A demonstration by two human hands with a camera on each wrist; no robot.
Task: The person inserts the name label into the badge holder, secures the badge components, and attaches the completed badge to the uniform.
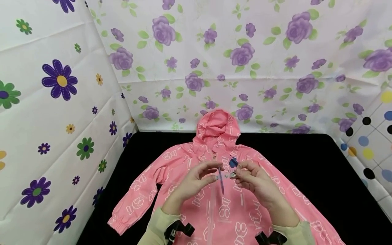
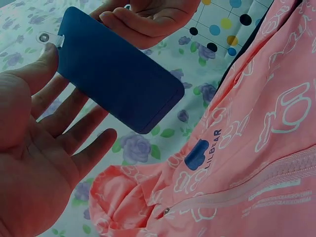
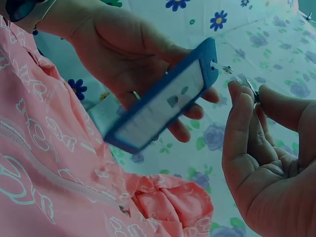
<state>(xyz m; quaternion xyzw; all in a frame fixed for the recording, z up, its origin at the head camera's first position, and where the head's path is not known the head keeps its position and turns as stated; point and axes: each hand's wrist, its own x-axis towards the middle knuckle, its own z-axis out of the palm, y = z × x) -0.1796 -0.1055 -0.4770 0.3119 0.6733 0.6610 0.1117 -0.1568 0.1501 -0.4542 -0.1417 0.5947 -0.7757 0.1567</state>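
Note:
In the head view my right hand (image 1: 252, 178) pinches a small metal clip (image 3: 251, 88) between thumb and fingertips. A clear strap (image 3: 224, 68) with a snap links the clip to a blue badge holder (image 3: 160, 98). The holder's white insert faces the right wrist camera; its plain blue back fills the middle of the left wrist view. The strap passes through the slot at one end, and its free end (image 2: 44, 38) sticks out by my left thumb. My left hand (image 2: 44, 133) has its fingers spread loosely, thumb tip touching the strap end, partly hidden fingers behind the holder.
Below both hands a pink hooded jacket (image 1: 199, 204) with white outlines lies spread on a black table (image 1: 144, 149), hood toward the back. Flowered cloth (image 1: 196, 51) hangs behind the table, with more patterned cloth on either side.

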